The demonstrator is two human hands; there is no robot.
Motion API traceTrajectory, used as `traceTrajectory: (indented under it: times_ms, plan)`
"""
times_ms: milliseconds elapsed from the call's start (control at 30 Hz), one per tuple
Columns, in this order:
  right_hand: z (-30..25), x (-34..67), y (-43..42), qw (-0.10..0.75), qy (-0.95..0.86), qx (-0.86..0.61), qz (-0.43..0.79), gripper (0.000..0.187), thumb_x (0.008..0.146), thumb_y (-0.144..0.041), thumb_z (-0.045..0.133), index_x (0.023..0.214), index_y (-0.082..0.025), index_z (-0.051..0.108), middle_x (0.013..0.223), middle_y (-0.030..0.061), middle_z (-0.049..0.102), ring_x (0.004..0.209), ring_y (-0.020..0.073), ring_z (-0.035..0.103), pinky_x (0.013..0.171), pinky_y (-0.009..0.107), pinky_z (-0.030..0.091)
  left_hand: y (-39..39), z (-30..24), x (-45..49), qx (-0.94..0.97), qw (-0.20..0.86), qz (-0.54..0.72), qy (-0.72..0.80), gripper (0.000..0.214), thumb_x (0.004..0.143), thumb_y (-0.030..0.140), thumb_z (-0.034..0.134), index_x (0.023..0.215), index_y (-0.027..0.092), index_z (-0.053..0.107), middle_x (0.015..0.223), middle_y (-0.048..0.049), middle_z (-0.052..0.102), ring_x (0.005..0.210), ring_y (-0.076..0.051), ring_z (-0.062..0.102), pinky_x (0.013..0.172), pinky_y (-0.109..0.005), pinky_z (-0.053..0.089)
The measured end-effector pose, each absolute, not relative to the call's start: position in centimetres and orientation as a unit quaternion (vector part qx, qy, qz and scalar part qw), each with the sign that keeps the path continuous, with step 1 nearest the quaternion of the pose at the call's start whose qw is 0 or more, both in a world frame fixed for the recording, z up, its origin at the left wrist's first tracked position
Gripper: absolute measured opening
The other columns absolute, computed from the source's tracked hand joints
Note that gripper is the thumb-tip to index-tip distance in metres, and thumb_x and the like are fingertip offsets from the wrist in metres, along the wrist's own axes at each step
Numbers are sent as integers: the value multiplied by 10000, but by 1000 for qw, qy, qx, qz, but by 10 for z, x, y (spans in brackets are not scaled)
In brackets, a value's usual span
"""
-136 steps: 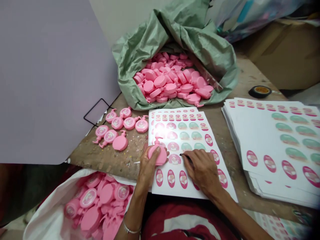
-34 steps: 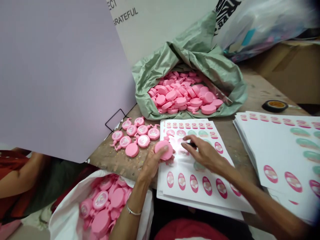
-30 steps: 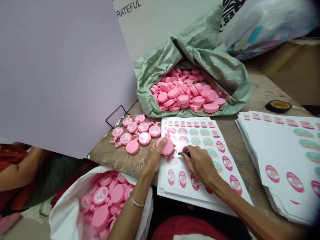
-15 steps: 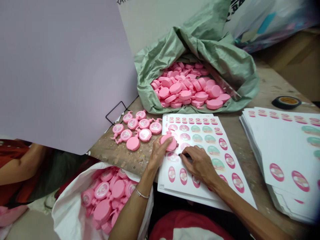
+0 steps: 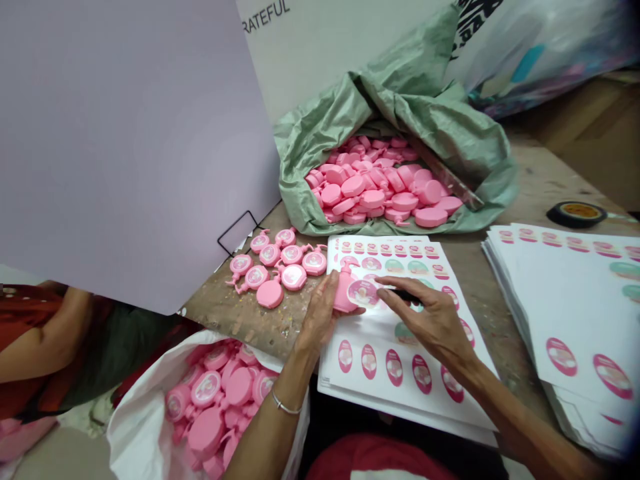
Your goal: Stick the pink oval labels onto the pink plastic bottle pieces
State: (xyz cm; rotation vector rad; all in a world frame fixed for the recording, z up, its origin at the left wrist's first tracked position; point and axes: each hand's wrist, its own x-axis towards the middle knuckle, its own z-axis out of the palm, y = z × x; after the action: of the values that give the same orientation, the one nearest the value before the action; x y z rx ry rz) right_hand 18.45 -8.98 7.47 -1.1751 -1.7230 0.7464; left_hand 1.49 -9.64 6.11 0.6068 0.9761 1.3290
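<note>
My left hand point(image 5: 316, 317) grips a pink plastic toy pump bottle point(image 5: 343, 295) above a stack of sticker sheets point(image 5: 360, 327). Between the thumb and fingertips of my right hand point(image 5: 434, 319) is an oval pink sticker point(image 5: 363, 293), held against or just in front of the bottle's flat face; whether it touches, I cannot tell. A thin black tool point(image 5: 406, 295), its kind not clear, also sits in my right hand. Just left of my left hand lie several similar pink bottles point(image 5: 255, 279), most bearing stickers and one with a plain face.
Behind the sheets, a green sack point(image 5: 310, 207) spills plain pink bottles. A white sack point(image 5: 127, 417) with more bottles is below the table's left edge. Another sheet stack point(image 5: 565, 303) and black tape point(image 5: 577, 214) lie right. A large pale panel point(image 5: 130, 147) stands left; another person's arm point(image 5: 50, 340) shows below.
My right hand has come up off the sheet with the oval sticker, bringing it to the bottle. My left hand has turned the bottle slightly towards the sticker.
</note>
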Motion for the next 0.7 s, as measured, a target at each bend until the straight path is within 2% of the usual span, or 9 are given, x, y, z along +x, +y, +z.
traceTrajectory:
  times_ms: [133,267,467,700]
  plan:
    - [84,187,-78,422,-735,-448,283,232,854,-395,607,970,-231,724,881,50,716,767,176,610,705,333,501,-100,72,22,235,677,556,421,597,841,637,491,1116,128,634,1087,-143,673,883,-253,676,679,-354,596]
    - [85,184,-78,426,-745,-439,266,244,865,-396,588,968,-224,726,839,55,710,743,176,595,714,345,498,-100,71,25,229,690,549,411,613,868,638,438,1124,119,639,1054,-147,688,883,-262,684,719,-395,595]
    - [89,182,-81,431,-740,-444,264,225,857,-382,598,931,-216,731,758,44,688,712,174,579,686,337,485,-101,71,27,240,679,566,402,567,886,597,446,1140,129,640,1073,-134,687,946,-266,667,754,-408,593]
    - [91,180,-81,432,-744,-442,253,232,861,-394,589,930,-221,727,769,44,688,707,174,579,691,345,489,-100,73,28,230,680,564,408,561,880,602,453,1109,132,655,1064,-132,691,960,-275,664,749,-410,594]
